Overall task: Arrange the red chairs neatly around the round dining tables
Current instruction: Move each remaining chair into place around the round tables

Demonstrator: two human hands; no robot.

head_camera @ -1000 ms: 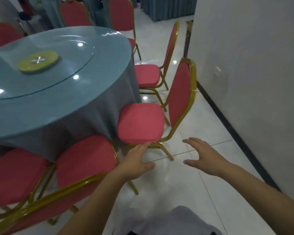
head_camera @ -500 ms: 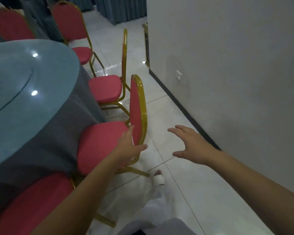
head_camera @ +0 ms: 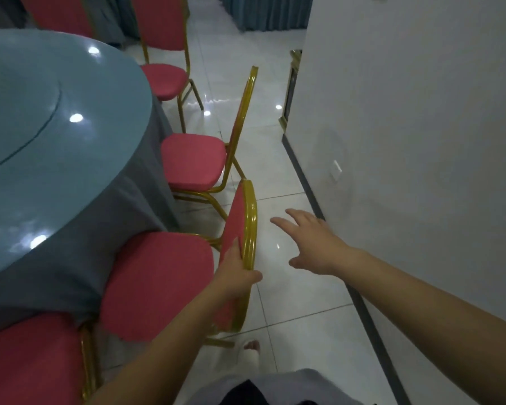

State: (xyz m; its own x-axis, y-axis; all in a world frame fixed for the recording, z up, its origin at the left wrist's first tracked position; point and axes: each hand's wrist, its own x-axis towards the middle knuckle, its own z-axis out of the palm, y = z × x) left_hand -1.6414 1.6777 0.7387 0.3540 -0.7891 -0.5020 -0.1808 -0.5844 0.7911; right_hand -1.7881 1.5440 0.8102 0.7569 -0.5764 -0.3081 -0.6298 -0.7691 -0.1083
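The left hand (head_camera: 237, 276) is seen clasped on the gold metal backrest frame (head_camera: 250, 220) of a red-cushioned banquet chair (head_camera: 158, 285), the thumb hooked over the frame's outer edge and the fingers laid against the red padding. The right hand (head_camera: 313, 244) is held out flat with fingers spread and relaxed, nothing in its grasp, on the far side of that backrest from the round table draped in grey-blue cloth (head_camera: 41, 141). The gripped chair's seat is tucked against the table's hanging cloth. A second red chair with a gold frame (head_camera: 193, 162) is set further along the table's rim, its seat just beside the cloth, and a third red chair (head_camera: 164, 80) is placed beyond it. Another red seat (head_camera: 27, 361) is pushed under the table's near edge. Glossy white floor tiles (head_camera: 289, 302) are spread away from the table to a plain white wall (head_camera: 421, 141), and a foot (head_camera: 250, 350) is shown beneath the gripped chair's back.
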